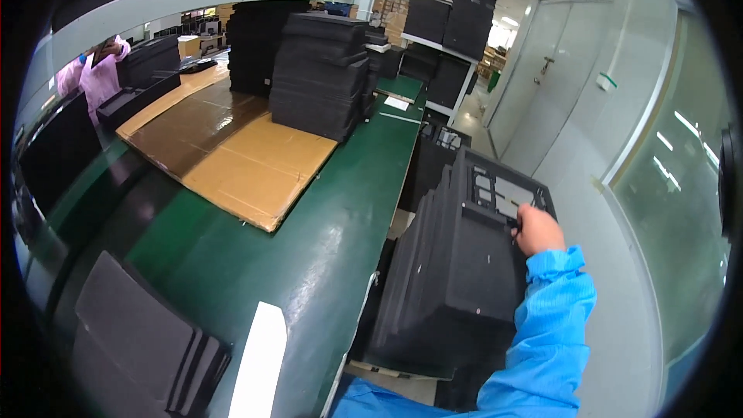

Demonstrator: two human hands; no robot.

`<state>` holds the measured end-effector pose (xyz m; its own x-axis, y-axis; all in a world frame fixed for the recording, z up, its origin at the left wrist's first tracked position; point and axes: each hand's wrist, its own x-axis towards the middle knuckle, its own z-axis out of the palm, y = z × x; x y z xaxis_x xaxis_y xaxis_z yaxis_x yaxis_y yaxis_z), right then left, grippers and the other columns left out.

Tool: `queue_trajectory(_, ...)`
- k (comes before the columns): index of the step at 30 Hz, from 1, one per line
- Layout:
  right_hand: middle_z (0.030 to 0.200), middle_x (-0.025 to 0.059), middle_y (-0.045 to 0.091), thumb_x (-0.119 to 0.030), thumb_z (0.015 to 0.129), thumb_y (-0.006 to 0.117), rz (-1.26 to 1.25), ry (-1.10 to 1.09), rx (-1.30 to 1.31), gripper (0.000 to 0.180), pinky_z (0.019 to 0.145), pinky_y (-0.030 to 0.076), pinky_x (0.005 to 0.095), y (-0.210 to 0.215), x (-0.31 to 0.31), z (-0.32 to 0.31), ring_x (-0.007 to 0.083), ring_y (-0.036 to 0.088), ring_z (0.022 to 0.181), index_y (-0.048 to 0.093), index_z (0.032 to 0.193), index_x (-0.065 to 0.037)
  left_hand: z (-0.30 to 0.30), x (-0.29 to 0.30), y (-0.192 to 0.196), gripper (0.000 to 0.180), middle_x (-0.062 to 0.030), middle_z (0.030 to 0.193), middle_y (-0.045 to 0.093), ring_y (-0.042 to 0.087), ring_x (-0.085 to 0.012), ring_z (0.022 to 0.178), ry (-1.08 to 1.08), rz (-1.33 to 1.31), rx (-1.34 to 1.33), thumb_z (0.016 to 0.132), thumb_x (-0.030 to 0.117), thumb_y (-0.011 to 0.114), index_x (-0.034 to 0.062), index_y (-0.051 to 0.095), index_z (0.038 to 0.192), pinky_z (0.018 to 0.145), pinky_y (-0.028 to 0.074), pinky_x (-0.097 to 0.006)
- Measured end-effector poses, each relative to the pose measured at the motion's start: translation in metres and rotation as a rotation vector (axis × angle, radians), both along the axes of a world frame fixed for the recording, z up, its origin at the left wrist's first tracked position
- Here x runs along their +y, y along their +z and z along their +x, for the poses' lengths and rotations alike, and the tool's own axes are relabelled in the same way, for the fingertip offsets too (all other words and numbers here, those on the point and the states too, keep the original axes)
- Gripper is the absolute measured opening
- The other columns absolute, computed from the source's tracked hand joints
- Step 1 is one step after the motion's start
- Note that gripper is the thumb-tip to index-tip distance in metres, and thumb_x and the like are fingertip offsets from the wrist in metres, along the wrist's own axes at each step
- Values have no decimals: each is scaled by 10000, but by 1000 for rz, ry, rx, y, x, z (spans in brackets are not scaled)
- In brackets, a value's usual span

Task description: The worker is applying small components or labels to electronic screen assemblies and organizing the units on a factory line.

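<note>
On the right, my right hand (539, 230), in a blue sleeve, is closed over the upper tray of a stack of black foam trays (487, 267). A small black piece (514, 226) shows at its fingertips; whether it is loose or part of the tray, I cannot tell. The upper tray (505, 178) is tilted and has a raised rim with rectangular openings, through which a pale surface shows. My left hand is out of view. Blue cloth (379, 400) shows at the lower edge.
A green worktable (317, 224) runs along the left, bearing a flattened cardboard sheet (248, 178), tall black foam stacks (317, 81), a white strip (259, 356) and dark foam sheets (135, 333). Grey double doors (534, 70) stand right. A person in pink (101, 81) is far left.
</note>
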<state>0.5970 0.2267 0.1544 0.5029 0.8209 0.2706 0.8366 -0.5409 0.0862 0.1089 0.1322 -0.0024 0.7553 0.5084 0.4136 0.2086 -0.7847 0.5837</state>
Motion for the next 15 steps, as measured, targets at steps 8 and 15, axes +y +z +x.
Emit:
queue_trajectory(8, 828, 153, 621, -268, 503, 903, -60, 33, 221, 579, 721, 480, 411, -17, 6, 79, 297, 606, 814, 528, 851, 5, 2, 11, 27, 409, -158, 1068, 586, 599, -235, 983, 287, -1051, -172, 744, 18, 715, 4, 553, 1120, 791, 499, -322)
queue_trajectory(15, 710, 131, 563, -70, 526, 837, 131, 269, 373, 479, 655, 469, 364, -46, 20, 138, 257, 566, 689, 444, 793, -12, 2, -1, -29, 538, -158, 1212, 558, 534, -217, 1132, 5, -1563, -574, 791, -84, 634, 38, 457, 1284, 904, 466, -311)
